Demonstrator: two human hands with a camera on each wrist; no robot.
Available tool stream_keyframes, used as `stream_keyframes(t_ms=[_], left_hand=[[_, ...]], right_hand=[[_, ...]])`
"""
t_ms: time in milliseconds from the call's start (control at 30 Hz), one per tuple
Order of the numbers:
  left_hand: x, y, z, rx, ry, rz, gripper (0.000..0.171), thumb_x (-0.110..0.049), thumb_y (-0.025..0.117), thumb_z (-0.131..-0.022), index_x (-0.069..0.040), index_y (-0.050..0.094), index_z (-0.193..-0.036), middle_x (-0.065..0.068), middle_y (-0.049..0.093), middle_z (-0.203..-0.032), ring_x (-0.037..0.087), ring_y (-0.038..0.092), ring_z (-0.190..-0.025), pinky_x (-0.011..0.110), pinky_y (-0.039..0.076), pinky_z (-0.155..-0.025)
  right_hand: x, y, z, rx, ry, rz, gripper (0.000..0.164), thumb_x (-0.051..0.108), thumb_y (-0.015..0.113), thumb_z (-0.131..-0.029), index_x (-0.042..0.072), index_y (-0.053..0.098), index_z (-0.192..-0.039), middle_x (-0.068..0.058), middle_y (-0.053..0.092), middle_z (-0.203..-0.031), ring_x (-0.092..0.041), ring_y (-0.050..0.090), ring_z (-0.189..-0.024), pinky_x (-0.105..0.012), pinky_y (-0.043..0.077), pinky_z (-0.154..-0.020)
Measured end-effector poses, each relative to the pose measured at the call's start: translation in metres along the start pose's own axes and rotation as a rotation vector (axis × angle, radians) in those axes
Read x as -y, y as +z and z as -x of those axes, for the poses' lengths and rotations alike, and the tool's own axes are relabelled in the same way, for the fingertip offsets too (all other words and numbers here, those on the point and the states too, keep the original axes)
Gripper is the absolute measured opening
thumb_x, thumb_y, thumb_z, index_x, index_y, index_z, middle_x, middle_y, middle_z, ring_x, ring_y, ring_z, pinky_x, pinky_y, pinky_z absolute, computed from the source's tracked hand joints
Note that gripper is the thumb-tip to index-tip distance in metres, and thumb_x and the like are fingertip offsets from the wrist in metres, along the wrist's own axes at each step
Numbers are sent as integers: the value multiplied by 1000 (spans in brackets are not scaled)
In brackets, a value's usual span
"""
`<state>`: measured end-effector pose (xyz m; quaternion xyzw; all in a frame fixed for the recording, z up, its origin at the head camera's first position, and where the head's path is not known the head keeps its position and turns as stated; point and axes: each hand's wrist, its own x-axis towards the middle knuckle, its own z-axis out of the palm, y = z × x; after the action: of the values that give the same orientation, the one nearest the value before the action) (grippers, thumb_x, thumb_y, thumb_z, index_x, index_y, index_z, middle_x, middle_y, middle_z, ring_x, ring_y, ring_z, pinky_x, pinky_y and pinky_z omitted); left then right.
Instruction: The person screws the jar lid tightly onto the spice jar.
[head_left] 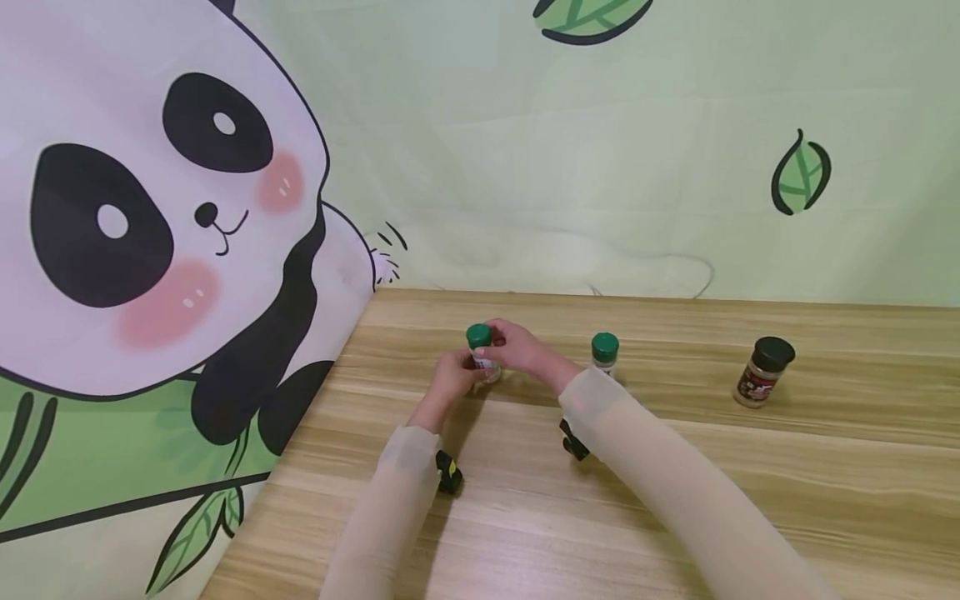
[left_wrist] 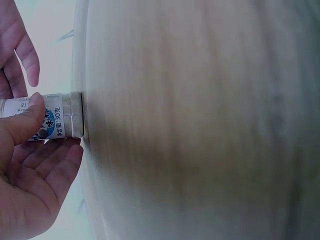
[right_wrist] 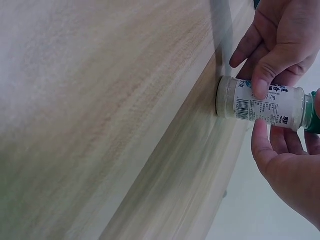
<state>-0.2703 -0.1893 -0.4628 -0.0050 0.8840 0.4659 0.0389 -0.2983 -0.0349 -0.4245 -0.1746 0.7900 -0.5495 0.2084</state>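
A small clear seasoning bottle (head_left: 487, 368) with a white label and green cap (head_left: 478, 336) stands upright toward the back left of the table. My left hand (head_left: 453, 375) grips its lower body; in the left wrist view the thumb presses on the label (left_wrist: 52, 117) and the fingers curl beneath. From the other side, my right hand (head_left: 521, 347) holds the bottle near its top. The right wrist view shows a digit of this hand (right_wrist: 295, 175) at the green cap (right_wrist: 314, 117). Its hold on the cap is partly cut off by the frame edge.
A second green-capped bottle (head_left: 604, 350) stands behind my right forearm, which hides its lower part. Farther right is a black-capped jar (head_left: 763, 372) with a dark label. The wooden table (head_left: 517, 517) meets a panda-printed cloth (head_left: 525, 167) at its back and left edges.
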Motion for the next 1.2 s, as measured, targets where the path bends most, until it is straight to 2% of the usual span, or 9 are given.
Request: stream_keyframes(t_ms=[267, 467, 667, 767, 1000, 1200], left_hand=[[-2, 1, 1, -5, -3, 8, 27, -7, 72, -94, 6, 70, -118, 26, 72, -120, 31, 67, -107, 35, 56, -89], [-3, 1, 1, -1, -9, 24, 28, -7, 72, -94, 6, 69, -119, 26, 72, -123, 33, 67, -112, 39, 56, -95], [-2, 2, 1, -2, 22, 21, 30, -3, 71, -93, 9, 68, -120, 28, 70, -125, 40, 67, -119, 44, 55, -102], [-3, 2, 1, 0, 11, 37, 30, -2, 71, -93, 10, 67, -121, 29, 69, -126, 41, 66, -120, 46, 54, -103], [-2, 2, 1, -3, 1, 30, 31, -3, 71, -93, 11, 67, -121, 29, 69, -126, 41, 66, -119, 45, 54, -103], [-1, 1, 1, -3, -5, 27, 30, -3, 70, -94, 10, 67, -121, 28, 69, -126, 39, 66, -119, 45, 54, -102]], right_hand=[[-4, 1, -2, -25, -12, -21, 50, 15, 63, -102, -2, 46, -146, -24, 55, -146, -38, 53, -137, -47, 43, -117], [-2, 0, 0, -31, -24, 2, 52, 12, 65, -100, -4, 45, -146, -26, 55, -145, -39, 53, -137, -47, 44, -117], [-2, -8, 1, 77, -22, -28, 62, 7, 62, -100, -1, 33, -155, -26, 45, -155, -41, 45, -145, -50, 44, -117], [-1, -11, 0, 120, 1, -53, 63, 7, 59, -101, 3, 31, -158, -25, 42, -159, -40, 43, -146, -50, 45, -115], [3, -11, -1, 129, 51, -79, 62, 6, 56, -103, 5, 30, -159, -24, 40, -160, -40, 43, -147, -50, 45, -115], [3, -11, 0, 134, 58, -65, 58, 8, 53, -105, 5, 32, -159, -23, 40, -161, -39, 41, -148, -51, 43, -117]])
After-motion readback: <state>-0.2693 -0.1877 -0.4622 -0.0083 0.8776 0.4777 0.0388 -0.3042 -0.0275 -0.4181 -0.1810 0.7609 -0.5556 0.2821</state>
